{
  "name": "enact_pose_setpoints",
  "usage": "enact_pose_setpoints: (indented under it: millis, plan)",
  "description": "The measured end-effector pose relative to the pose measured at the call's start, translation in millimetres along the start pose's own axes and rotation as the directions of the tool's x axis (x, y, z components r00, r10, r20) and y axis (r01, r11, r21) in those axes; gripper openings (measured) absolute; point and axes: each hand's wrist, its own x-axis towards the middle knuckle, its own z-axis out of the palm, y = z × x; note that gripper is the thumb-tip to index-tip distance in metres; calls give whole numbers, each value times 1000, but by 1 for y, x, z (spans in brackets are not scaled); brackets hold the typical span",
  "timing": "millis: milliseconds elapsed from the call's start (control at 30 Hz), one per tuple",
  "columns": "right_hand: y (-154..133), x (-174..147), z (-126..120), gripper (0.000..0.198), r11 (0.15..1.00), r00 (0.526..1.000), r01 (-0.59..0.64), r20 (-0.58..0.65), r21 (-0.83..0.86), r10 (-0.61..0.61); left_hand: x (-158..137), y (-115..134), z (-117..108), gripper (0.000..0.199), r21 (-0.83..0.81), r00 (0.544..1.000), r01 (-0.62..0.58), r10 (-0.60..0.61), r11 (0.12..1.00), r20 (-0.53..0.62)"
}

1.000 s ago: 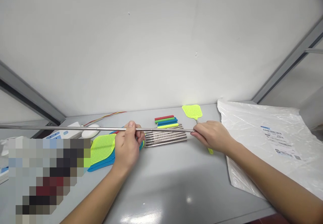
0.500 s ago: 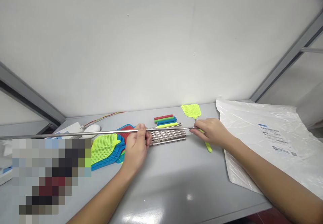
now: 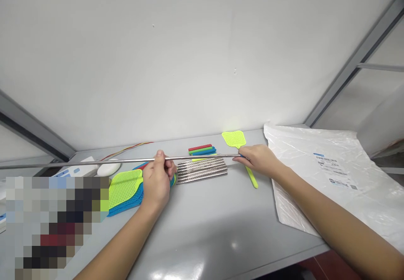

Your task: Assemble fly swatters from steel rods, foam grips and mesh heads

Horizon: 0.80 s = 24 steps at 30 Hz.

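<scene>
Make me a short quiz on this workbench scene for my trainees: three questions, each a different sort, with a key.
1. True or false: the left hand and the right hand both hold the long metal rod.
2. Which lies furthest right on the table?
A) red handle
B) white plastic package
C) bundle of short rods
3. Fill in: the perforated head topmost in the pile by the left hand is coloured ____.

Key: 1 true; 2 B; 3 yellow-green.

On the counter, a white plastic bag with a printed label lay at right; at left, a rounded white object sat near coloured wires.
</scene>
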Motion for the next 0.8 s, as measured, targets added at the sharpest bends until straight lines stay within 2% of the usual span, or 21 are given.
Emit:
enact_pose_setpoints:
  millis: [133,400,667,800]
  plan:
    - [-6,1,2,51,998,999,12,-38,-57,-14,1,6,1,44,-26,995,-60,58,998,-77]
    - [-8,4,7,49,993,986,61,-151,-104,-77,-3,2,1,44,-63,993,-66,60,996,-100]
    - [-1,-1,3,41,999,988,35,-149,-33,-40,-2,2,-3,45,-108,994,-72,62,992,-89]
    - [0,-4,4,39,998,989,54,-135,-31,-58,-1,-2,-5,42,-82,997,-49,44,995,-69]
